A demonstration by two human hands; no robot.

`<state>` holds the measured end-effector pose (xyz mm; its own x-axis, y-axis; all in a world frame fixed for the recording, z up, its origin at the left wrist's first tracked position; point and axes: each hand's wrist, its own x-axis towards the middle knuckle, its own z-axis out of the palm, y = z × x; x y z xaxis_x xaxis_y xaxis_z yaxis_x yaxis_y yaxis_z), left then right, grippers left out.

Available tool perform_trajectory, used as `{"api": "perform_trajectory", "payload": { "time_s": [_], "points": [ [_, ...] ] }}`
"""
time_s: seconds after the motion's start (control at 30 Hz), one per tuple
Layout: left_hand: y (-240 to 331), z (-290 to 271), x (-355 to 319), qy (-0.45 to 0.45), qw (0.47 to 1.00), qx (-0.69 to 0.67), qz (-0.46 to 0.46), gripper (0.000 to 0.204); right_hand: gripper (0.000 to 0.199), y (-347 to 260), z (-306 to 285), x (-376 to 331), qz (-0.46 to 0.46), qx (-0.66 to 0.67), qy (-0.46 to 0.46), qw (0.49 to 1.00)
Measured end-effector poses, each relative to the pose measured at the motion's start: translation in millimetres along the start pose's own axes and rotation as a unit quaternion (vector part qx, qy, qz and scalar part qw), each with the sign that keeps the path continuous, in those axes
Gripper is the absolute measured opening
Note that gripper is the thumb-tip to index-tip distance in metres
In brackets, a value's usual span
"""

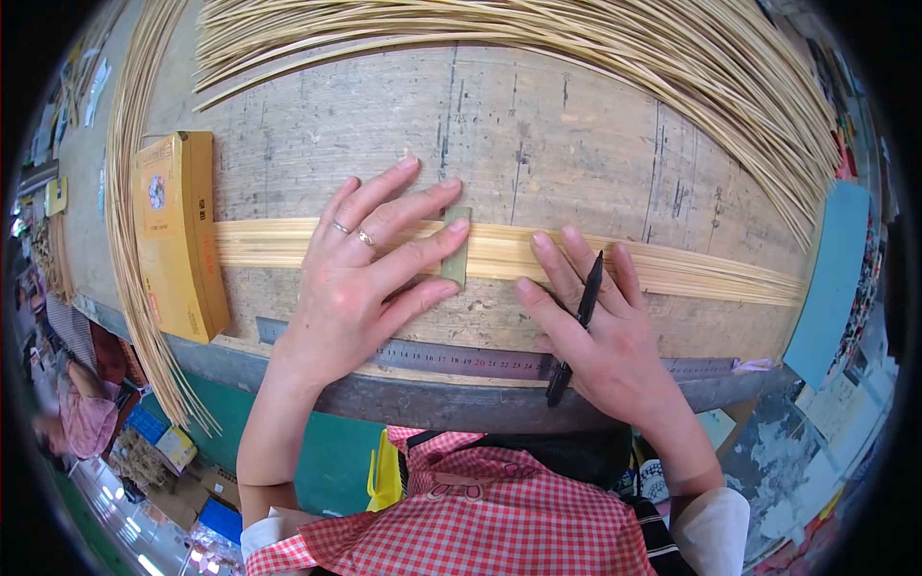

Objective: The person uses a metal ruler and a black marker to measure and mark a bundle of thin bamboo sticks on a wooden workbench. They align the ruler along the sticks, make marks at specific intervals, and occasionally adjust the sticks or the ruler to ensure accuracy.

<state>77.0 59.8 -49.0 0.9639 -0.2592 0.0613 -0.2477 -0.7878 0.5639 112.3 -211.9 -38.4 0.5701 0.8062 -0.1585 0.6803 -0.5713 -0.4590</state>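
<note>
A row of thin bamboo strips lies side by side across the wooden table. My left hand rests over it with fingers spread. Its thumb and index finger hold a short, flat greenish strip crosswise on the row. To the right, my right hand has its fingertips on or just above the strips. A black marker pen is tucked between its fingers, pointing away from me. Below both hands, a steel ruler lies along the table's front edge, partly hidden by my left wrist and right hand.
An orange-yellow box stands at the strips' left end. Long bundles of bamboo sticks run along the far side and the left side. A blue-green board is at the right end. Another person is at the far left.
</note>
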Motion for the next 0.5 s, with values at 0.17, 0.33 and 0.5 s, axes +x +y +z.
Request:
{"api": "perform_trajectory", "payload": {
  "time_s": [0.17,0.33,0.5],
  "points": [
    [1,-2,1,-0.003,1.000,-0.014,-0.011,0.050,0.059,3,-12,-2,-0.031,0.175,0.088,0.980],
    [-1,-1,0,0.006,1.000,-0.018,-0.007,0.050,0.065,-15,-20,-6,0.028,0.344,0.121,0.931],
    [-2,0,-2,0.022,1.000,-0.021,-0.008,0.048,0.056,-19,-28,8,0.039,0.358,0.084,0.929]
  ]
}}
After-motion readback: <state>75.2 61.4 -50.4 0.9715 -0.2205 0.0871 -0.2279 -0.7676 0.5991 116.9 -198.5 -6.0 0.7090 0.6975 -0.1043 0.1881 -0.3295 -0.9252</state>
